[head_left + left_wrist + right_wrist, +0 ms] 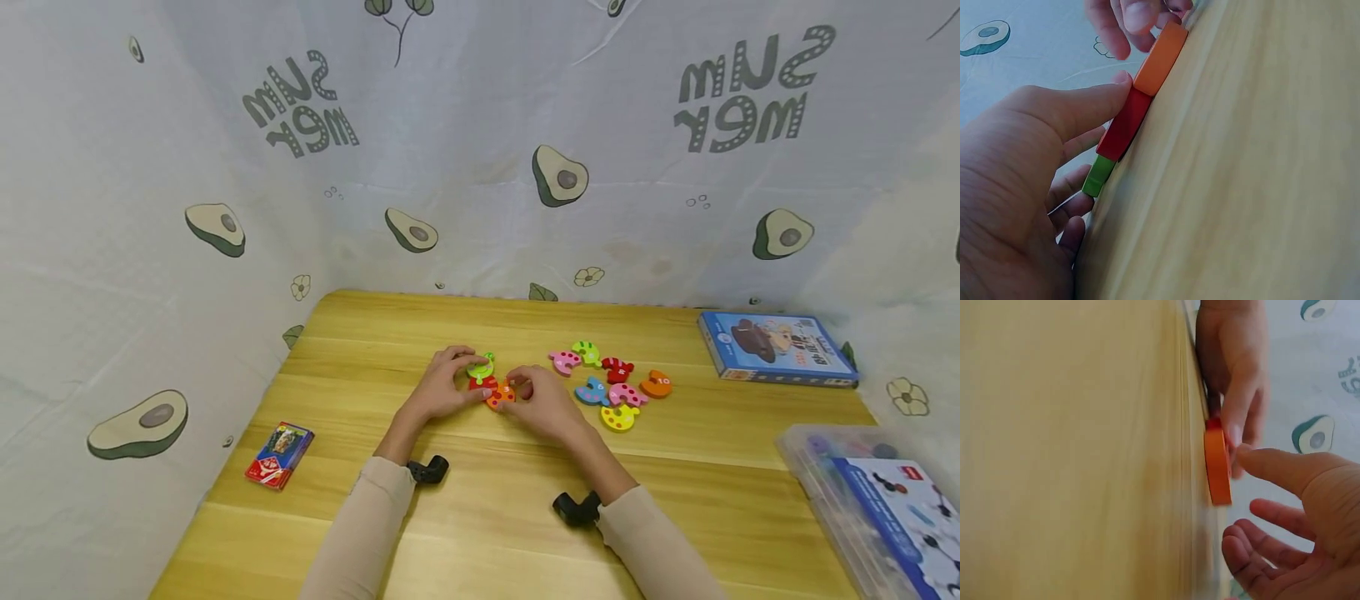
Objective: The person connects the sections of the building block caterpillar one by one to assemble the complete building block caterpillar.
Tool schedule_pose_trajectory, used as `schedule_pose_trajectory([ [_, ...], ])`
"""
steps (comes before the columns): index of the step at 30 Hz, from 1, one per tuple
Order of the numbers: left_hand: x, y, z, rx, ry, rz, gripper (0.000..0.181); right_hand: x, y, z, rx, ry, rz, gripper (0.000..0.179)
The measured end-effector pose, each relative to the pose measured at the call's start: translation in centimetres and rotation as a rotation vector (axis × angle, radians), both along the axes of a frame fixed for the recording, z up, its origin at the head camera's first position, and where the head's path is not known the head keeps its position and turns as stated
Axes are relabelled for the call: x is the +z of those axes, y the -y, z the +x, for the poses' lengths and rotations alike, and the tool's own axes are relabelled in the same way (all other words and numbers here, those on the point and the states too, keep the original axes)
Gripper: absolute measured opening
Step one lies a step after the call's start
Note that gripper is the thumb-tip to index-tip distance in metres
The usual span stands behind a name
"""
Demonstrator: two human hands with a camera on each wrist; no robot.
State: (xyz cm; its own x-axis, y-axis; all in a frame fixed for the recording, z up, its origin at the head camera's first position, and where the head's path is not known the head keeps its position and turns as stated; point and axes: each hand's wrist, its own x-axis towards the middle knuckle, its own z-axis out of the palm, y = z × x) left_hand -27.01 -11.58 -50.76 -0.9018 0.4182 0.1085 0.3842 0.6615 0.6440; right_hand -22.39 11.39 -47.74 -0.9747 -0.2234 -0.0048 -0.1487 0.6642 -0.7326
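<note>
Three small numbered wooden puzzle pieces lie against each other in the head view: a green piece (pixel 480 367), a red piece (pixel 483 384) and a spotted orange piece (pixel 500 395). My left hand (pixel 444 385) holds the green and red ones between thumb and fingers. In the left wrist view its thumb presses along the red piece (pixel 1124 125), with fingertips at the green piece (pixel 1099 176). My right hand (pixel 545 402) is at the orange piece (pixel 1217 467), thumb tip at its upper edge. The right hand's other fingers (pixel 1266 540) are loosely bent, apart from it.
Several animal-shaped pieces lie right of the hands, including a blue piece (pixel 592 392), a yellow piece (pixel 619 418) and an orange piece (pixel 656 384). A blue box (pixel 776 348) sits at the back right, a clear plastic case (pixel 825 500) at the front right, a small card box (pixel 280 456) at left.
</note>
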Motion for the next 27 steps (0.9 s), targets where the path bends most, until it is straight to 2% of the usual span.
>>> schedule_pose_trajectory([
  [6,0.1,0.1,0.2,-0.013,0.006,0.001,0.055,0.2,-2.8,-0.7,-0.082,-0.065,0.032,0.044],
  [10,0.1,0.1,0.3,-0.021,0.015,0.005,0.055,0.2,-4.7,-1.4,-0.094,-0.092,0.083,0.043],
  [19,-0.4,0.1,0.2,-0.039,0.019,-0.025,0.057,0.6,-6.8,-1.8,-0.036,-0.130,0.237,0.044],
  [27,0.2,-0.1,0.3,-0.042,0.015,-0.007,0.055,0.7,-6.4,-1.6,0.036,-0.152,0.262,0.038],
])
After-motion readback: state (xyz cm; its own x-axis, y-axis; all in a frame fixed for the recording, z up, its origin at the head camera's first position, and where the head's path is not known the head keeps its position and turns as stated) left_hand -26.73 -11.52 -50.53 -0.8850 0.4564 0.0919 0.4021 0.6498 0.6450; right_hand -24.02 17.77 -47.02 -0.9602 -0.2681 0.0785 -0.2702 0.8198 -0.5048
